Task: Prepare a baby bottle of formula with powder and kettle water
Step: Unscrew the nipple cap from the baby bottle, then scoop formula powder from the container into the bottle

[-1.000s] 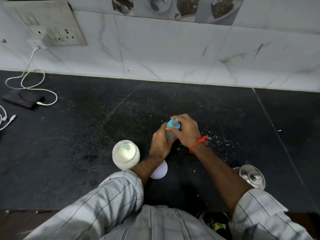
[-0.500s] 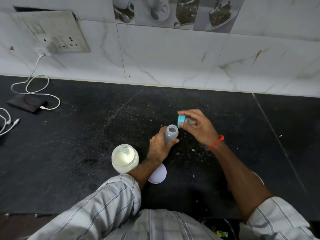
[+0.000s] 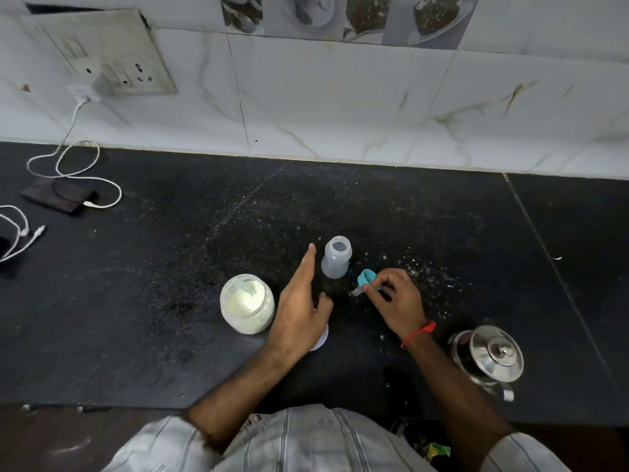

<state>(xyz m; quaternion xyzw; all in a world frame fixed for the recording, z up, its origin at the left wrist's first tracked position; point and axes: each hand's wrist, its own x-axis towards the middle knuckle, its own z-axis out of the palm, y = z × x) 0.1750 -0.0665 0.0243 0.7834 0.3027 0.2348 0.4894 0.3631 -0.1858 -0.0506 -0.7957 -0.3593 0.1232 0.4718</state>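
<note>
A small translucent baby bottle (image 3: pixel 336 257) stands upright and uncapped on the black counter (image 3: pixel 170 284). My left hand (image 3: pixel 299 304) hovers just left of it, fingers spread, holding nothing. My right hand (image 3: pixel 394 301) is low at the counter to the bottle's right, pinching the blue screw cap with its teat (image 3: pixel 366 281). An open glass jar of white powder (image 3: pixel 247 304), with a clear scoop lying in it, sits left of my left hand. A steel kettle (image 3: pixel 490 359) with its lid on stands at the near right.
A white round lid (image 3: pixel 321 340) lies partly under my left wrist. At the far left lie a dark wallet-like object (image 3: pixel 58 195) and white charging cables (image 3: pixel 78 165) running to a wall socket (image 3: pixel 102 59). White specks are scattered around the bottle.
My left hand let go of the bottle and opened. My right hand carried the unscrewed blue cap away from the bottle's top down to the counter on the right.
</note>
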